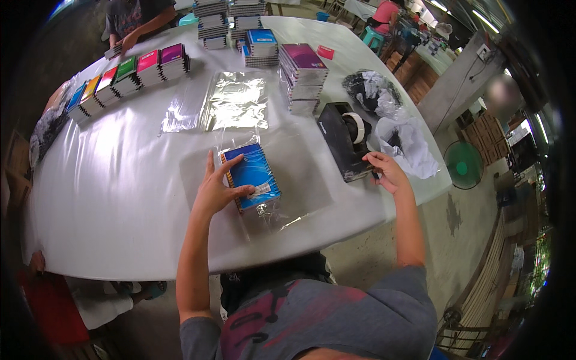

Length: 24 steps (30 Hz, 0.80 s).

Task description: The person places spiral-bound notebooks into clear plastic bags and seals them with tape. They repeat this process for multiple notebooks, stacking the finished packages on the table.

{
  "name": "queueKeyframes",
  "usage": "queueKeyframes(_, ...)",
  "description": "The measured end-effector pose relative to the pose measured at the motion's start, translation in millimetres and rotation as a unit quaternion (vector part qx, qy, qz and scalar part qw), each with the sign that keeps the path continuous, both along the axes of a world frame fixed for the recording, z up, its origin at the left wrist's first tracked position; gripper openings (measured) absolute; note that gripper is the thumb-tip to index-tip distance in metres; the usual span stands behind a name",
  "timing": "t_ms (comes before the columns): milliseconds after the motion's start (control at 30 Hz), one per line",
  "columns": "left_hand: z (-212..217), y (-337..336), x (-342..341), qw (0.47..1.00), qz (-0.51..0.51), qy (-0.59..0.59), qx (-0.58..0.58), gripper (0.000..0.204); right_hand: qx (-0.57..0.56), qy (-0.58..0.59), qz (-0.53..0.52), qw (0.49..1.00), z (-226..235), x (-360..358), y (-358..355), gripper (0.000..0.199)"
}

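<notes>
Resting the left hand (pixel 217 189) on the blue notebook (pixel 255 169), lying on a translucent sheet (pixel 307 180) near the front edge of the white table (pixel 114 204), with thumb and forefinger spreading wide over the cover. Holding the right hand (pixel 389 173) at the near end of the black dispenser (pixel 336 141), fingertips bunching narrowly, without showing whether gripping tape. Having broad white tabletop leftward, but facing dispenser, plastic bag (pixel 409 147) and table edge closer rightward.
</notes>
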<state>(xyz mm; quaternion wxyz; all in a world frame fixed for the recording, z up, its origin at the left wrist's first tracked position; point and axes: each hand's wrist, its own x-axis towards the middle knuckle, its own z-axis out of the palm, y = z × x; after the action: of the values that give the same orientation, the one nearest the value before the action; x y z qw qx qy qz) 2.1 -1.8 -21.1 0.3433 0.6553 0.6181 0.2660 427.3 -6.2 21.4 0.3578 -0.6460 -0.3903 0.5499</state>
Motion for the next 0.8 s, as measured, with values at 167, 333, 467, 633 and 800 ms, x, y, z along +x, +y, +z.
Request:
queueKeyframes(167,6.6,-0.8,0.4,1.000,0.004,0.008,-0.015,0.085,0.061,0.166,-0.120,0.977,-6.4,-2.9,-16.9,0.018)
queueKeyframes(333,9.8,-0.8,-0.8,0.999,0.006,0.002,-0.038,0.085,0.092,0.155,-0.082,0.980,-26.0,4.0,-28.9,0.023)
queueKeyframes(467,12.6,-2.1,1.6,0.999,0.007,-0.004,-0.041,0.085,0.108,0.137,-0.100,0.979,-36.2,0.6,-33.6,0.019)
queueKeyframes(633,14.8,-4.3,-4.3,0.999,0.008,0.000,-0.054,0.086,0.234,-0.134,-0.094,0.958,-58.5,5.8,-35.5,0.012)
queueKeyframes(800,3.0,1.0,4.6,0.999,-0.025,-0.007,-0.027,0.086,0.276,-0.408,-0.082,0.866,-21.4,-22.8,-47.8,0.019)
